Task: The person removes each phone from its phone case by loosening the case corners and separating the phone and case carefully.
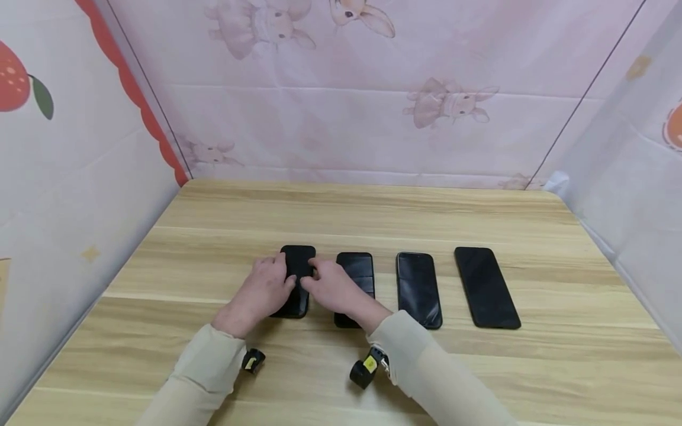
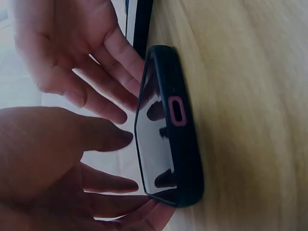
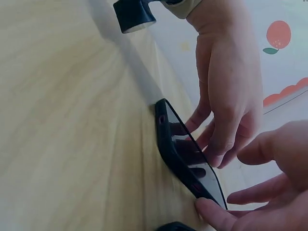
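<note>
A dark-cased smartphone (image 1: 299, 258) lies screen up on the table at the left end of a row. My left hand (image 1: 264, 285) is at its left long side, fingertips touching that edge and the thumb over the glass. Across from it, my right hand (image 1: 331, 286) has its fingers at the right edge, its thumb near the screen. In the left wrist view the phone's case (image 2: 190, 159) shows a pink-rimmed port, and both hands' fingers are loosely extended. The right wrist view shows a right-hand finger (image 3: 214, 211) touching the case's side.
A second phone (image 1: 356, 265) lies partly under my right forearm. Further right are a third phone (image 1: 418, 287) and a larger black phone (image 1: 487, 288). Black wrist cameras (image 1: 364, 373) hang under the sleeves. Printed cloth walls (image 1: 346, 136) enclose the wooden table (image 1: 373, 213).
</note>
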`<move>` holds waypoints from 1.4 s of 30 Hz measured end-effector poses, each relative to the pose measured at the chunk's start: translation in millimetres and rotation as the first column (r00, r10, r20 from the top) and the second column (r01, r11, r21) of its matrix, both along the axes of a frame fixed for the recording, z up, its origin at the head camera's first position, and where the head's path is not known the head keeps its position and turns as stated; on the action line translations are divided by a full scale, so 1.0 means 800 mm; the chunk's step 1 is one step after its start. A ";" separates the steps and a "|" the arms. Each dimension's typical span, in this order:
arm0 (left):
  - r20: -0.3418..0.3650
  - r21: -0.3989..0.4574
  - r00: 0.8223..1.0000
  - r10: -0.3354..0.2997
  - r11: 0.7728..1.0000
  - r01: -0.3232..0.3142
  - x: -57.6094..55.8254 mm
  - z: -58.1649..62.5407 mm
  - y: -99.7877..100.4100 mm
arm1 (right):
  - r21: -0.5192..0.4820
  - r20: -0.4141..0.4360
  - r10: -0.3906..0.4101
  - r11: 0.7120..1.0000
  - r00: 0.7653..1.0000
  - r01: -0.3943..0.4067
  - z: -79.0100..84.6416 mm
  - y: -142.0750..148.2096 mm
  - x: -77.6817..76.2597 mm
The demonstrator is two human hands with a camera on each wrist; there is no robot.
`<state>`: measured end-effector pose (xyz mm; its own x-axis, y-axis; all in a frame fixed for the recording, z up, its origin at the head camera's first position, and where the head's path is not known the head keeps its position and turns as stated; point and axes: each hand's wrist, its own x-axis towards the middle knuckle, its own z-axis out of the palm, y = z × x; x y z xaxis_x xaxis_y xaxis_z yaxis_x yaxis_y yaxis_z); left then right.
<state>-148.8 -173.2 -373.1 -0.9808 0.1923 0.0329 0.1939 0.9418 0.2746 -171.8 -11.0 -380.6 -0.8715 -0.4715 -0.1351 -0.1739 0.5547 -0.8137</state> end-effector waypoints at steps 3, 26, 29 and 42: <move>-0.055 0.029 0.998 0.000 1.000 0.002 0.000 -0.003 0.001 | -0.014 0.012 -0.023 1.000 1.000 0.023 -0.002 0.002 0.003; 0.220 0.512 0.973 0.070 0.841 -0.176 -0.025 0.001 -0.018 | -0.095 -0.006 -0.064 0.993 0.998 0.063 -0.011 0.010 0.001; 0.264 0.500 0.961 0.082 0.841 -0.209 -0.026 0.002 -0.021 | -0.119 0.012 -0.070 0.990 0.997 0.071 -0.011 0.010 -0.001; 0.398 0.685 0.917 -0.013 0.669 -0.288 -0.024 0.023 -0.003 | -0.373 0.233 -0.063 0.916 0.970 0.149 0.003 0.043 -0.007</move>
<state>-168.1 -175.2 -354.5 -0.9641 0.1171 -0.2384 -0.1686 0.4235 0.8901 -177.1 23.7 -378.0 -0.8905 -0.4301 -0.1488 0.0684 0.1966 -0.9781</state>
